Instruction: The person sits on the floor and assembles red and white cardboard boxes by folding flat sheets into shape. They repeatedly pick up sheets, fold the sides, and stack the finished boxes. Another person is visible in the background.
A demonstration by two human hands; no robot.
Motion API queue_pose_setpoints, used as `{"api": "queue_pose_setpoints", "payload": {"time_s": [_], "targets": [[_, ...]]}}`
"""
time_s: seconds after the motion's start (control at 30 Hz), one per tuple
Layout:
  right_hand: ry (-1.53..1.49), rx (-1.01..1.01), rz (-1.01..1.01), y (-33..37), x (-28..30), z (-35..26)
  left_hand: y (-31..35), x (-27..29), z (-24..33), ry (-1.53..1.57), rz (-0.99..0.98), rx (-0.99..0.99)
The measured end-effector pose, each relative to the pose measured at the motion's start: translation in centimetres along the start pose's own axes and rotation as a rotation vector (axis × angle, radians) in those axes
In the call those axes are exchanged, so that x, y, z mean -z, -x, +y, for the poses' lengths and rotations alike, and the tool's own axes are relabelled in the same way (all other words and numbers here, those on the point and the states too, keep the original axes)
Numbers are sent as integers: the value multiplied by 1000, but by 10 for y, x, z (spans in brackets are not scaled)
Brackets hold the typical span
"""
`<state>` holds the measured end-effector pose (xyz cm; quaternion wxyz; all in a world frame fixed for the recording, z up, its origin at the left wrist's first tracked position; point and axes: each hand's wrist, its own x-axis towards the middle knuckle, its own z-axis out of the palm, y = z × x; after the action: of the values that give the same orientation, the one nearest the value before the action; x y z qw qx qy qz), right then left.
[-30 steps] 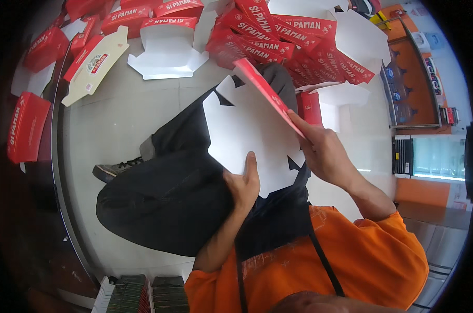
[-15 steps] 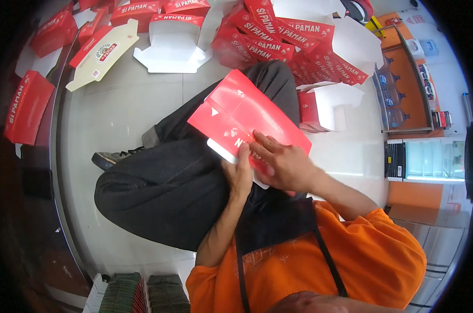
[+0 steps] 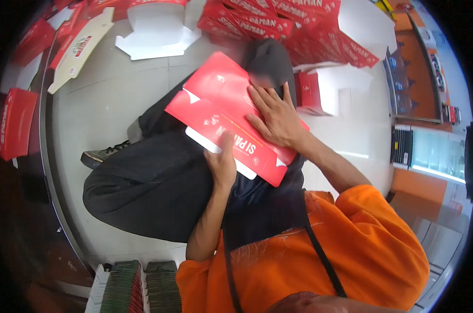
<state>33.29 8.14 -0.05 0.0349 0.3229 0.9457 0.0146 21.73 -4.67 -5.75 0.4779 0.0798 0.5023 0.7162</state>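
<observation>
A flattened red cardboard box (image 3: 223, 96) with white printing lies across my lap, its white flaps showing along the near edge. My left hand (image 3: 223, 166) grips that near edge, thumb on top of the red panel and the other fingers hidden below. Flat on the far right part of the cardboard rests my right hand (image 3: 277, 117), fingers spread and pressing on the surface. Creases and a white triangular notch run across the red face.
Folded red boxes (image 3: 325, 44) are piled on the floor ahead. An open box (image 3: 158, 39) shows its white inside, and a cream-and-red one (image 3: 80, 49) lies left of it. A dark table edge (image 3: 51, 172) runs along the left; stacked flat cardboard (image 3: 121, 289) stands near me.
My right hand has slid away from beside the left toward the far right of the cardboard, its fingers spreading. The near red panel shows more fully. The whole view has shifted slightly.
</observation>
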Motion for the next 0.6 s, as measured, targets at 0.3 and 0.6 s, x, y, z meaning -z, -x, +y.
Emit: {"api": "queue_pose_setpoints", "payload": {"time_s": [0.3, 0.6], "targets": [[-789, -131, -116, -5, 25, 37, -2, -3, 19, 663, -50, 91], [-1110, -173, -25, 14, 138, 107, 10, 6, 44, 158, -1, 110]]}}
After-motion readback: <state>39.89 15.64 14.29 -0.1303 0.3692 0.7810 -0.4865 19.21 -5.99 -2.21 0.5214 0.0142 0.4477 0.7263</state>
